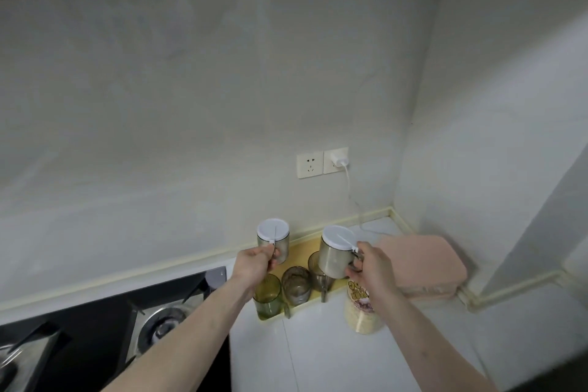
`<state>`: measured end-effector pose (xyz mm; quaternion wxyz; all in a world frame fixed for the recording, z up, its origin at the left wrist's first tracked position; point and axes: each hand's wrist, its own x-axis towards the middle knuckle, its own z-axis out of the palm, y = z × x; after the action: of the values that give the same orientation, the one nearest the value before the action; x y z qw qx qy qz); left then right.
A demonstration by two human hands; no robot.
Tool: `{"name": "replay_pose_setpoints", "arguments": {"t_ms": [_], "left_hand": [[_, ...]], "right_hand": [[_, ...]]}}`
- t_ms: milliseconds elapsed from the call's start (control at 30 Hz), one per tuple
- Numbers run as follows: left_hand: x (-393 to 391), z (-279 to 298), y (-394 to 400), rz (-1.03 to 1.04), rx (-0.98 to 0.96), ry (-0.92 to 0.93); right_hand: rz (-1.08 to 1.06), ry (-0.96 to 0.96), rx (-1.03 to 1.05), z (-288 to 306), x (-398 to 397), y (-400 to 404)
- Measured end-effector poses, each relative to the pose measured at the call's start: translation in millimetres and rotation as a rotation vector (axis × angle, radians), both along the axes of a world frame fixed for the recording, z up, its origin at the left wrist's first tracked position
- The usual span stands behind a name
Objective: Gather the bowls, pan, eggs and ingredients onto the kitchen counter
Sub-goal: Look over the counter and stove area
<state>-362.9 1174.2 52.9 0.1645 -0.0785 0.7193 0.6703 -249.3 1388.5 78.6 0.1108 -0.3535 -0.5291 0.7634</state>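
My left hand (254,262) grips the handle of a clear seasoning jar with a white lid (274,240), held in the air above the yellow tray (302,247). My right hand (369,264) grips the handle of a second, like jar (334,253), also lifted and tilted slightly. Both jars hang over the back of the white counter (318,344), near the wall.
On the yellow tray stand several tinted glasses (296,285). A plastic bag of pale food (361,312) sits on the counter under my right wrist. A pink container (423,264) fills the corner. A black gas hob (111,328) lies at the left. A charger is plugged into the wall socket (337,161).
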Motion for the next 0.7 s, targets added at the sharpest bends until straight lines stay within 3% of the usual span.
{"name": "replay_pose_setpoints", "arguments": {"t_ms": [400, 700], "left_hand": [[-69, -42, 41, -0.088, -0.351, -0.054], [-95, -86, 59, -0.146, -0.505, -0.105]], "right_hand": [[-0.039, -0.007, -0.027, -5, -15, 21], [-0.074, 0.020, -0.036, -9, -24, 34]]}}
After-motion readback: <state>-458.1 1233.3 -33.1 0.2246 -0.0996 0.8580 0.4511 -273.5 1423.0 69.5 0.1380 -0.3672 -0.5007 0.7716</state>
